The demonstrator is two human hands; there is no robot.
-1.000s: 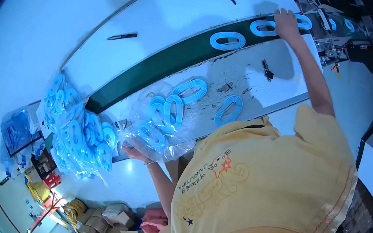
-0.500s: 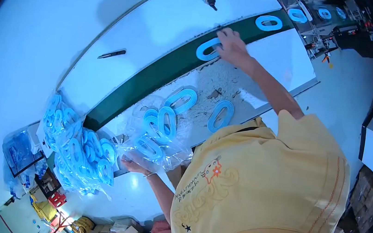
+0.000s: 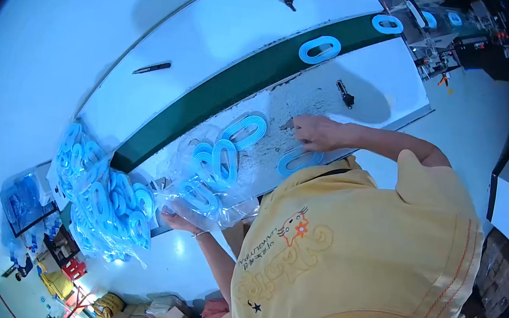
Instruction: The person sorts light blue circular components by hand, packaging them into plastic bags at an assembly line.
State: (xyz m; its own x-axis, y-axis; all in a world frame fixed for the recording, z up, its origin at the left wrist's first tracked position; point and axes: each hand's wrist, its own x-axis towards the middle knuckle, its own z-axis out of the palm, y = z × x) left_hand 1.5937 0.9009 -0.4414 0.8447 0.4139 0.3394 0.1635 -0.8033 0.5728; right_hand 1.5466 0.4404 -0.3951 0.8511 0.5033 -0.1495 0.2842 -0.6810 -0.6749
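Note:
My left hand (image 3: 180, 217) is closed on the edge of a clear plastic bag (image 3: 238, 211) at the table's near left. Inside or under the bag lie several light blue oval coils (image 3: 225, 163); another coil (image 3: 249, 133) rests just above them. My right hand (image 3: 318, 134) is low over the table, its fingers drawn together by a small dark scrap (image 3: 287, 124); what they hold, if anything, is hidden. Partly under this hand and the shirt is another blue coil (image 3: 295, 163).
A green belt (image 3: 211, 99) crosses the table, bearing blue coils (image 3: 320, 50). Bagged coils (image 3: 106, 204) are heaped at the left. A dark pen-like tool (image 3: 152, 68) and two black clips (image 3: 288, 1) lie around. Machinery (image 3: 429, 53) stands at upper right.
My right hand has moved from the coil on the belt down to the near part of the table. The belt's coils have shifted right. A black clip my arm covered now shows.

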